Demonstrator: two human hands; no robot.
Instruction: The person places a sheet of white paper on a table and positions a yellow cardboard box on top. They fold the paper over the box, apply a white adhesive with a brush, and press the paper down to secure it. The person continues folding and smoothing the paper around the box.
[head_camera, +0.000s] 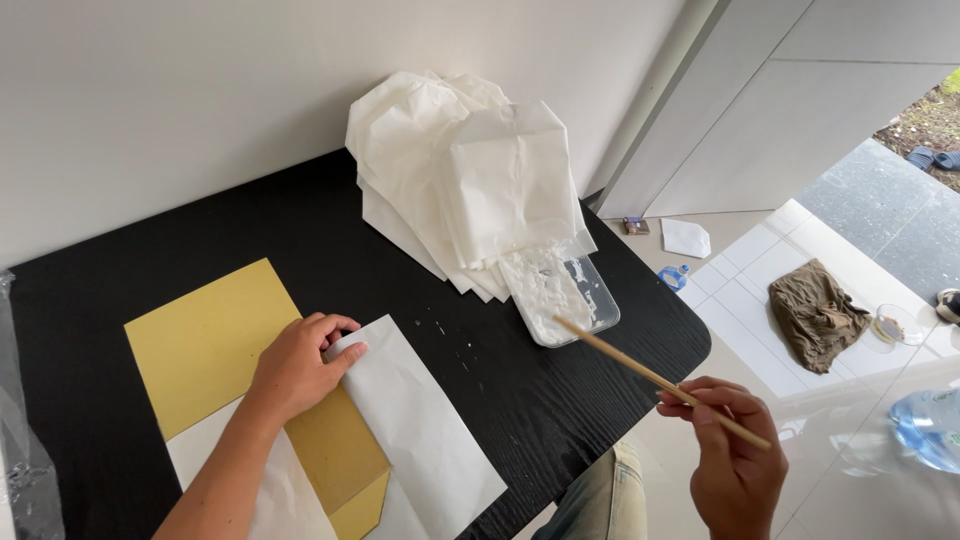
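My left hand (296, 366) presses its fingers on the top edge of a white paper sheet (420, 430) that lies folded over a yellow card sheet (205, 340) on the black table (330, 240). My right hand (732, 450) holds a thin wooden stick (640, 372) beyond the table's right edge. The stick's tip points into a clear plastic tray (590, 305) holding white paste (543, 288).
A heap of finished white paper bags (470, 170) leans against the wall behind the tray. On the tiled floor to the right lie a brown cloth (815, 312), a plastic bottle (925, 428), a small white packet (686, 238) and a clear dish (893, 326).
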